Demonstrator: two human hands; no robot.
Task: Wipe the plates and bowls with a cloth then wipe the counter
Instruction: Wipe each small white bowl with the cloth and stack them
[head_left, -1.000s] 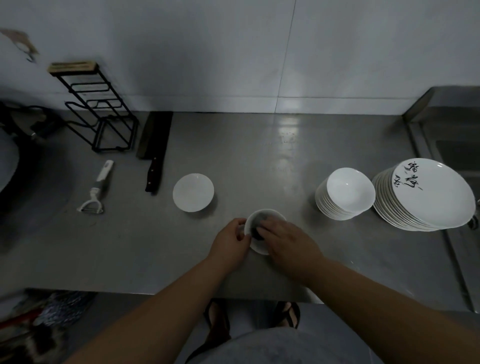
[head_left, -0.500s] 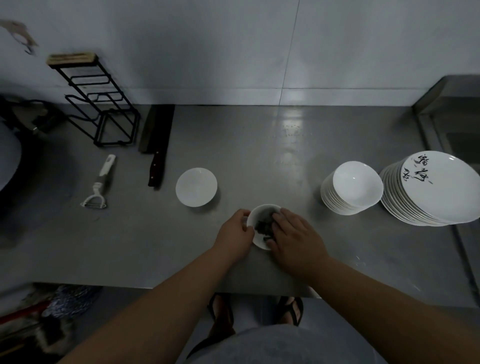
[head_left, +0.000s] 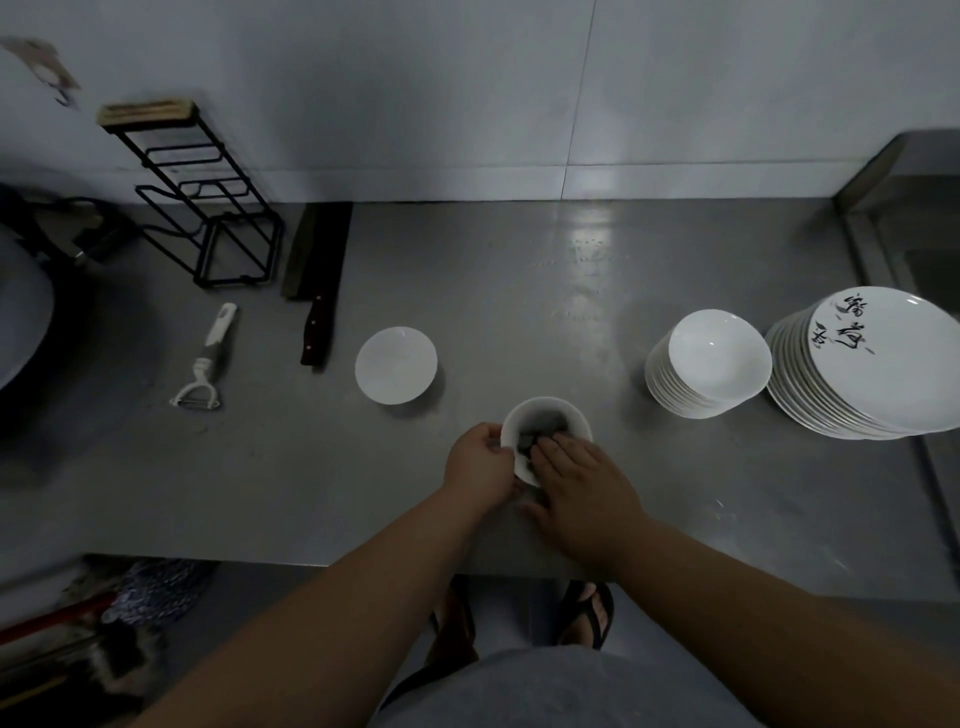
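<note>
The steel desk (head_left: 519, 291) ran along a pale wall. At its right end sat a stack of plates (head_left: 878, 364), the top one marked with black brushwork, and touching or just beside its left side a bowl stack (head_left: 711, 364). At the back left stood a black wire rack (head_left: 208, 208), with a knife (head_left: 317, 280) lying just to its right, blade toward the wall. The left hand (head_left: 480, 465) gripped the left rim of a bowl (head_left: 519, 421) near the desk's front edge, its fingers curled round the rim. The right hand (head_left: 582, 483) lay over the bowl from the near side, its fingers stretched fairly flat and pressing a cloth (head_left: 540, 428) down inside. A lone bowl (head_left: 396, 365) stood upright to the left of and behind the held one, apart from it. A white peeler (head_left: 205, 364) lay left of the knife. The dark cloth was bunched inside the bowl, partly under the right fingertips.
</note>
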